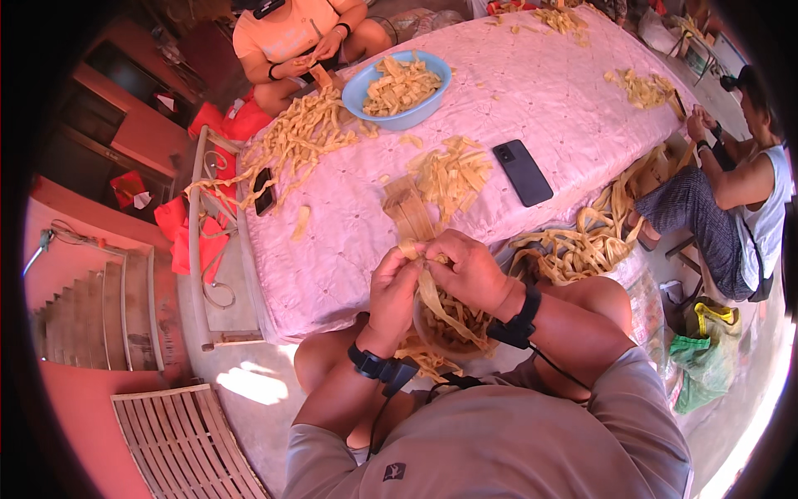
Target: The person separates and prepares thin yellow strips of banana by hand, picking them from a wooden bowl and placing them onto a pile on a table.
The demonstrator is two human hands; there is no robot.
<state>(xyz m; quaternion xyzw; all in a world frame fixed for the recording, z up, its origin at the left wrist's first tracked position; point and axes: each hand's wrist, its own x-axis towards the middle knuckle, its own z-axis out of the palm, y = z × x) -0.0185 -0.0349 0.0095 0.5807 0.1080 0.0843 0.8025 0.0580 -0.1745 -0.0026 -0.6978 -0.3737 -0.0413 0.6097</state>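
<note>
In front of my chest, my left hand (391,293) and my right hand (470,271) meet with fingers pinched on a pale yellow strip (429,296). It looks flat and ribbon-like, and its loose end hangs down below my fingers. Just beyond my fingertips, a brown ribbed flat piece (407,209) lies at the edge of the pink-covered bed (312,274). Beside it spreads a heap of short flat yellow pieces (455,172). Under my hands, between my knees, a container with more yellow strips (449,328) is partly hidden by my arms.
A black phone (522,173) lies right of the heap. Farther off stand a blue basin (407,119) of yellow pieces and a tangle of long strips (307,137). Long strips (573,249) fill a sack at my right. Two people sit by the bed, one far left, one right.
</note>
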